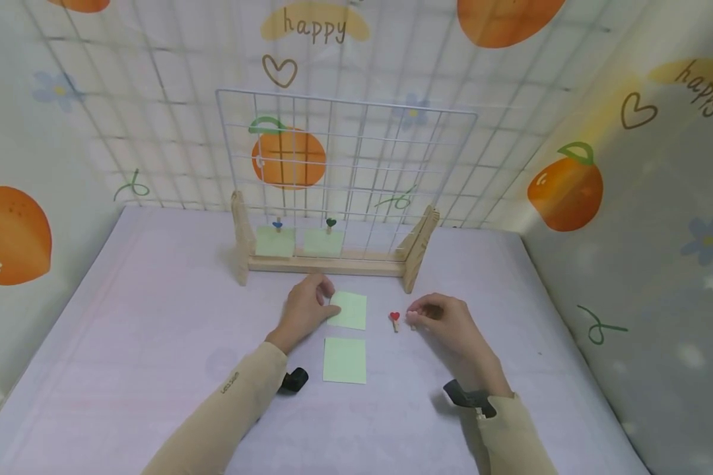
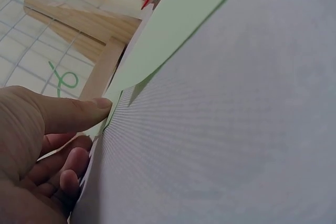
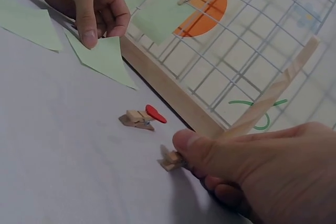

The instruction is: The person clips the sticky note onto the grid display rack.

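Printed backdrop [image 1: 392, 59] behind & at sides, w/ oranges, hearts, "happy". White cloth-covered bench [image 1: 125, 343] in front of it. On bench, toward the back: wire grid [image 1: 356, 165], upright in a wooden stand [image 1: 333, 265] w/ a post each end & a low bar betw. them. Person's beige sleeves [image 1: 232, 402] come in from the near side, blk wrist cam [image 1: 294, 381] by the L cuff, another by the R.

R hand [image 1: 451, 323] is right of the notes, low over bench; grip pinching a small wooden peg betw. thumb & fingers. L hand [image 1: 309, 307] is just in front of the stand; grip loose, thumb on L edge of a note, other fingers relaxed, slightly bent, beside it, tips apart from thumb.

Notes, all pale grn & squarish: far loose note [image 1: 350, 310] on bench under L thumb; near loose note [image 1: 344, 361] flat on bench, closer to person, apart from it; L hung note [image 1: 275, 244] & R hung note [image 1: 323, 244] side by side at grid's lower L.

Pegs: blue-heart peg [image 1: 277, 225] atop L hung note, dk grn-heart peg [image 1: 331, 224] atop R one; red-heart peg [image 1: 395, 318] on bench betw. far loose note & R hand; pinched peg [image 3: 169, 161] just beside it, mostly hidden by R fingers.
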Demonstrator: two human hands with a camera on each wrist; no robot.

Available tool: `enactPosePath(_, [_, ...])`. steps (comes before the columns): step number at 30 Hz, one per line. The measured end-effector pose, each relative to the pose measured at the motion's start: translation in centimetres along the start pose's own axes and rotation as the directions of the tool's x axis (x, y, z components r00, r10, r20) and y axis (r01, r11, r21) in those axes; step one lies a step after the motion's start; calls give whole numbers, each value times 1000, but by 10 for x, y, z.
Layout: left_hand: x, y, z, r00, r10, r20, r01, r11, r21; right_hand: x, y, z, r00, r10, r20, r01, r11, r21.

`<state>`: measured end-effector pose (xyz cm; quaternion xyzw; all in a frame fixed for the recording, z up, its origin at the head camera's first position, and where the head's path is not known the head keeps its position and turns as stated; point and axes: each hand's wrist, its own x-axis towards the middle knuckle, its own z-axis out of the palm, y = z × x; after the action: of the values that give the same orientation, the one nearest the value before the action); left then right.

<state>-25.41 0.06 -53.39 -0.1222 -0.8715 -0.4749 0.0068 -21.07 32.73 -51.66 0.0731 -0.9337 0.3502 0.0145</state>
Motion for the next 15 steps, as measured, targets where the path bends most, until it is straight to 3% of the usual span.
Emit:
enactPosePath(7, [-1,1,-1,1000,23,16,-23,999,-44,-1,1,-1,1000,5,27,-5,1000,19])
enactPosePath(15, [0,-1,-2,999,41,26,-40,999,-26,-1,-2,-3,1000,12,24,-14,996,88])
